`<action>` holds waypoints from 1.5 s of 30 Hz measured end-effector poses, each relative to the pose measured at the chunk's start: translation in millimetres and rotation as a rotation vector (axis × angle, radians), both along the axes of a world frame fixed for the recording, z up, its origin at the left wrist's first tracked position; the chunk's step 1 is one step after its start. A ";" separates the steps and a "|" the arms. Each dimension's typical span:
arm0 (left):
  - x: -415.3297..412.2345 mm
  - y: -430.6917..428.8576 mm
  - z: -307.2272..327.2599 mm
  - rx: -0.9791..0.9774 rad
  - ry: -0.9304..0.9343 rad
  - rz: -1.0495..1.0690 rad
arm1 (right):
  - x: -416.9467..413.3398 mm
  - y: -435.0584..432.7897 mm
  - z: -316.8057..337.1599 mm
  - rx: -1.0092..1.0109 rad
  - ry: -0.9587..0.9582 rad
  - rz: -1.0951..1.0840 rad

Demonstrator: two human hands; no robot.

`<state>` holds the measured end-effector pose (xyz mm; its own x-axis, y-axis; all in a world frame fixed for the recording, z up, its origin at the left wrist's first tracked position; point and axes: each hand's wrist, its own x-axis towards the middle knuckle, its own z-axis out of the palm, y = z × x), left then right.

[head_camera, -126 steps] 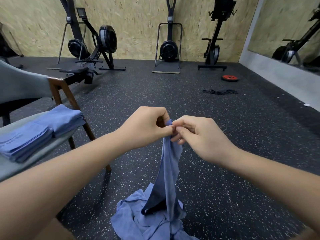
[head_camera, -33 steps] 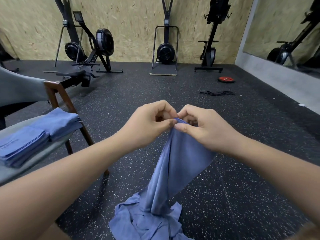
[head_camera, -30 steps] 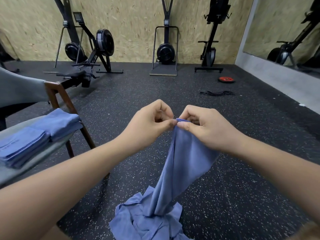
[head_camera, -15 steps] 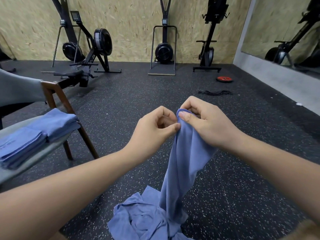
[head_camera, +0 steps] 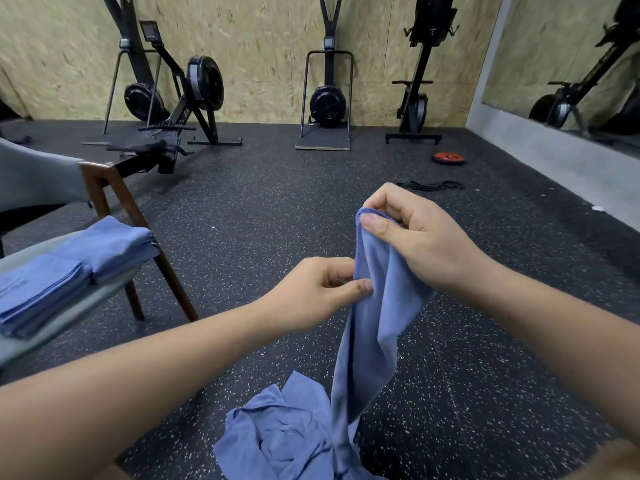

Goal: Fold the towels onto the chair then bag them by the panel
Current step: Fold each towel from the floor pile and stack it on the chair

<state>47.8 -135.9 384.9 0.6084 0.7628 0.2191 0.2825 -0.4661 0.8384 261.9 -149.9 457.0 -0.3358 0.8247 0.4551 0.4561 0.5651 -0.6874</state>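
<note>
Towel (head_camera: 374, 327) corner pinched by right hand (head_camera: 419, 244) fingers (head_camera: 375, 225); left hand (head_camera: 311, 292) pinches edge lower.

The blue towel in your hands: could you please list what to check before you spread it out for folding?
1. Right hand pinches the towel at its top corner: ok.
2. Left hand pinches the hemmed edge lower down: ok.
3. Towel hangs clear of the heap on the floor: not ok, its lower end meets the heap.
4. Folded towels lie neatly on the chair: ok.
5. Bag ready: cannot tell, none in view.
</note>
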 end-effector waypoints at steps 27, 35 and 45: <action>-47.0 37.6 1.7 0.215 0.369 0.125 | 43.2 18.2 17.0 0.201 0.178 -0.322; -60.6 46.3 16.7 0.181 0.283 0.294 | 53.2 32.0 10.8 0.202 0.194 -0.433; -34.6 18.5 43.3 0.435 0.278 0.188 | -2.2 4.8 -22.8 -0.046 -0.257 -0.029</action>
